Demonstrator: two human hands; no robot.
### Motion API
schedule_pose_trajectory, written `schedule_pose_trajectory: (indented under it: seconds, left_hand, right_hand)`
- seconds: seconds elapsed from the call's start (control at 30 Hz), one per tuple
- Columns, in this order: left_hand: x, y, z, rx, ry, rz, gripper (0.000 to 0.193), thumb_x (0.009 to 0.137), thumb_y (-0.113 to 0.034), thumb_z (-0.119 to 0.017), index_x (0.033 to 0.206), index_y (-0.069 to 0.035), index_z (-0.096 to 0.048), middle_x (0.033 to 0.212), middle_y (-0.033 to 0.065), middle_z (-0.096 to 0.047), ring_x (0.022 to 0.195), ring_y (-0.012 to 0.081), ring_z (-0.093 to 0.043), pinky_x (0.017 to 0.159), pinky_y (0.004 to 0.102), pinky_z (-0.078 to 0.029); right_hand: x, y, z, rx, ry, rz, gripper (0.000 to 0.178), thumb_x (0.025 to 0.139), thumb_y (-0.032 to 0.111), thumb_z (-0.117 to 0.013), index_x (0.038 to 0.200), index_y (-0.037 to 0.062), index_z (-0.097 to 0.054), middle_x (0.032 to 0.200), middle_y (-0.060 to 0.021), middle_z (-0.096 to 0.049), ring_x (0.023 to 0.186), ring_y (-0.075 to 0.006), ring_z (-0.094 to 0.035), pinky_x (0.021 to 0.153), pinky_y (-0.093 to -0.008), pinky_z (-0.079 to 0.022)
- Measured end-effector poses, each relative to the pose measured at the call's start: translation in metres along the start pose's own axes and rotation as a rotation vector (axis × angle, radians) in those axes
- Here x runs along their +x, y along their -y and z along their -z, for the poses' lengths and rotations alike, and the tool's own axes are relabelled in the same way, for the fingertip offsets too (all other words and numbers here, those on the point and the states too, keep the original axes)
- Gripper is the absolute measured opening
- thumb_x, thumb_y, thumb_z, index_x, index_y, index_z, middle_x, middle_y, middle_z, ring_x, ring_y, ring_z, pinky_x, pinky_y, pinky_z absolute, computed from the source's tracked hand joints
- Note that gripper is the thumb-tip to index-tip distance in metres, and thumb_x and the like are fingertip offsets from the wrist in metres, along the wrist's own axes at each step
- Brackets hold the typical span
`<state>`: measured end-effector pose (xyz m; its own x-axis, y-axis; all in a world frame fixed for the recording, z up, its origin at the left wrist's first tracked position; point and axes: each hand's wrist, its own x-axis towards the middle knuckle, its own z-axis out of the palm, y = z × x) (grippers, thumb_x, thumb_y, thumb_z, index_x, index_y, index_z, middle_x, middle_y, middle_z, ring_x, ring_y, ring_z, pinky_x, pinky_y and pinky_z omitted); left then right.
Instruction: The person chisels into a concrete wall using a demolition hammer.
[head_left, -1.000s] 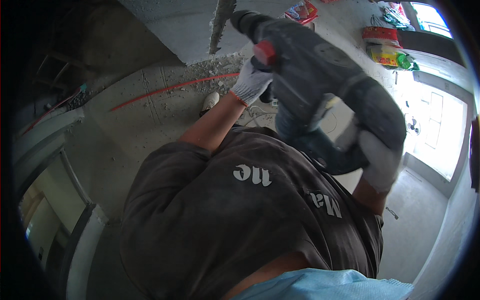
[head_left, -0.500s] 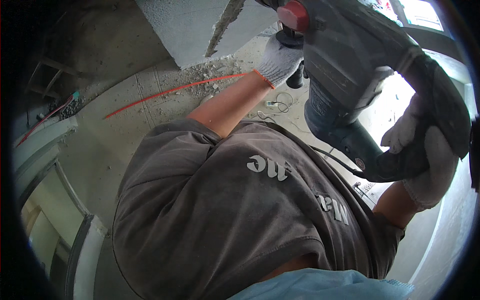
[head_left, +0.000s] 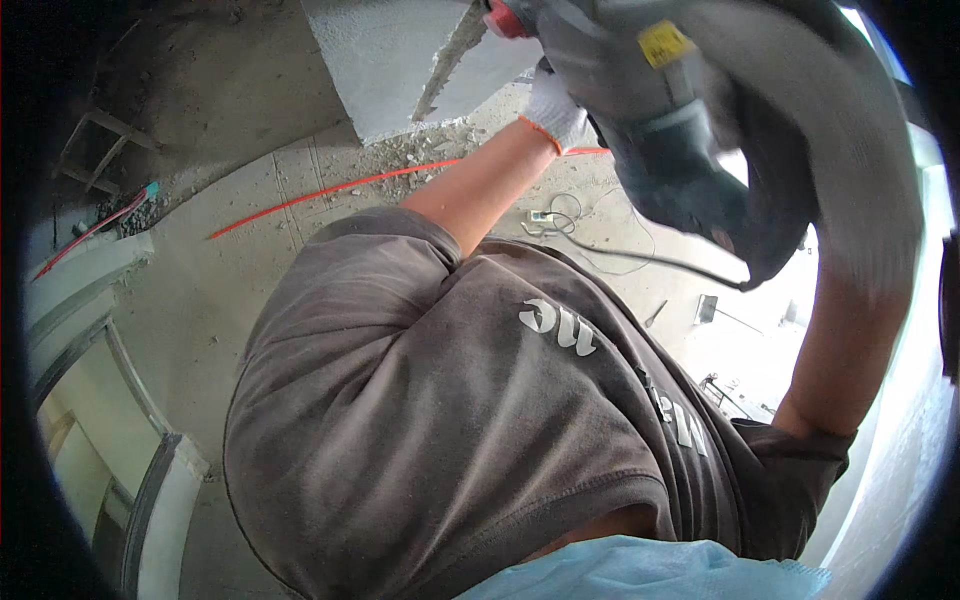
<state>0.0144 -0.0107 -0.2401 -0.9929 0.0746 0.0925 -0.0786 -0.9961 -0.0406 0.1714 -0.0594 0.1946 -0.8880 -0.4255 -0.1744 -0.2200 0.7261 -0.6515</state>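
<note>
A dark rotary hammer (head_left: 640, 120) with a red knob (head_left: 505, 18) and a yellow label fills the upper right, tilted across the view. My left hand (head_left: 552, 105), in a white knit glove with an orange cuff, is closed round its side handle. The tool's body partly hides those fingers. My right hand (head_left: 850, 130), also gloved, is smeared by motion close over the tool's rear end, so its fingers cannot be made out. Ahead of the tool, a grey wall block (head_left: 385, 70) has a rough groove (head_left: 450, 55) cut in it. The bit is out of sight.
A black cable (head_left: 655, 262) runs from the tool's handle toward a small socket box (head_left: 540, 216) on the floor. Rubble (head_left: 410, 150) lies below the block beside an orange-red line (head_left: 340, 187). Frames (head_left: 150, 500) stand at left; a flat-bladed tool (head_left: 706, 309) lies at right.
The rotary hammer has shifted up and left and turned, showing its yellow label. My left hand moved slightly left with it. My right hand rose from the rear handle's lower part and is blurred.
</note>
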Motion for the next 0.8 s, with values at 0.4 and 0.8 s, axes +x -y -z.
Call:
schedule_pose_trajectory:
  seconds: [0.4, 0.8]
  left_hand:
    - [-0.068, -0.032, -0.04, 1.448, 0.055, -0.51, 0.022, 0.097, -0.017, -0.047, 0.107, -0.006, -0.063, 0.098, 0.0091, -0.07, 0.09, 0.025, -0.066, 0.074, 0.0352, -0.052]
    - [-0.079, -0.036, -0.141, 2.245, 0.046, -0.879, 0.017, 0.09, -0.012, -0.053, 0.082, -0.004, -0.065, 0.073, 0.0058, -0.067, 0.066, 0.0188, -0.065, 0.059, 0.0335, -0.047]
  right_hand:
    - [-0.062, -0.07, 0.01, 0.335, -0.292, -0.008, 0.042, 0.09, 0.019, -0.051, 0.121, -0.0103, -0.056, 0.085, -0.0175, -0.064, 0.063, -0.0208, -0.058, 0.059, -0.0318, -0.05]
    - [-0.037, -0.085, 0.063, 0.763, -0.272, 0.25, 0.029, 0.085, 0.011, -0.062, 0.105, -0.0096, -0.059, 0.078, -0.0191, -0.062, 0.055, -0.0277, -0.062, 0.044, -0.0385, -0.054]
